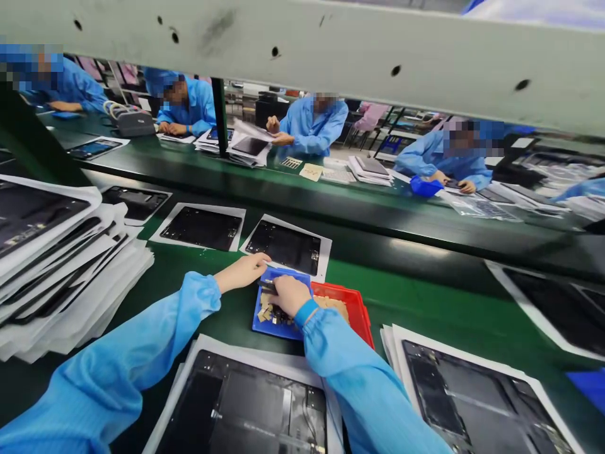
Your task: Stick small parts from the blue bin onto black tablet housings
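Note:
My right hand (289, 294) is over a shallow blue bin (259, 325), its fingers closed on a small black object (268, 286) whose kind I cannot make out. Tan square pieces (265, 312) and small dark parts lie in this bin. My left hand (243, 271) is at the bin's far left corner, fingers drawn together; anything between them is too small to see. Against the blue bin's right side stands a red bin (363, 318) holding more tan pieces (333, 304). Nearest me, an opened tablet (255, 403) with its inner parts showing lies on white sheets.
Tablet housings on white sheets (201, 228) (286, 246) lie beyond the bins. A tall stack of housings and sheets (108, 296) stands left; another opened tablet (482, 397) lies right. A pale beam (331, 57) crosses overhead. Several co-workers in blue sit across the green bench (416, 290).

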Motion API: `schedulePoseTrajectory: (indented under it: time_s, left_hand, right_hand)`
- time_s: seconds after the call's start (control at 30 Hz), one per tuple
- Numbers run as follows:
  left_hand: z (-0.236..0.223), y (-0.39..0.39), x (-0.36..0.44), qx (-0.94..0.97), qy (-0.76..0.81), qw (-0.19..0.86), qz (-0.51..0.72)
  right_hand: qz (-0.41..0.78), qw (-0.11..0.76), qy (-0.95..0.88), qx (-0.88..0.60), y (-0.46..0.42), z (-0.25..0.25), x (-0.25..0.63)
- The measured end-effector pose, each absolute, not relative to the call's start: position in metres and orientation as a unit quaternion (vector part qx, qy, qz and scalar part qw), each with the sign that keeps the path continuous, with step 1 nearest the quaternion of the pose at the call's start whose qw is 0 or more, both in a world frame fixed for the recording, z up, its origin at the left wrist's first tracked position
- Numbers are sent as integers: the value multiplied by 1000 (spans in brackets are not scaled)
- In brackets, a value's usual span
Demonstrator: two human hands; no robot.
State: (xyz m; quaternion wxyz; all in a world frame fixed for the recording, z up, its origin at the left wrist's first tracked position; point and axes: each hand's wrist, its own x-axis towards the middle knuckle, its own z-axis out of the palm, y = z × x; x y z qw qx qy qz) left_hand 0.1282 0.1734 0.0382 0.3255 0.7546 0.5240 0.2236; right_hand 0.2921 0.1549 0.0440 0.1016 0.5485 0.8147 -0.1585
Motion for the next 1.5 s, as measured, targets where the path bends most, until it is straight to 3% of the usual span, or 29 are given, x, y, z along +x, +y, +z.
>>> schedulePoseTrajectory:
  time_s: [0.17,0.33,0.67,0.93,1.27,1.5]
  left_hand:
    - [27,169,125,758,490,328,279]
    - [31,152,125,769,476,249,346]
    - [52,131,143,801,446,269,296]
    - [50,125,143,789,440,313,292]
    - [54,122,144,805,439,279,285]
    - [59,121,149,767,431,353,317]
  right_hand:
    - [-189,86,809,549,159,37,292]
    - [-216,-14,816,536,157,49,305]
    - [-236,-184,787,540,130,76,327]
    - [-258,-211,769,545,119,74,330]
    - [-285,-225,764,534,120,68,328]
    - [-256,-325,707,574,112,69,329]
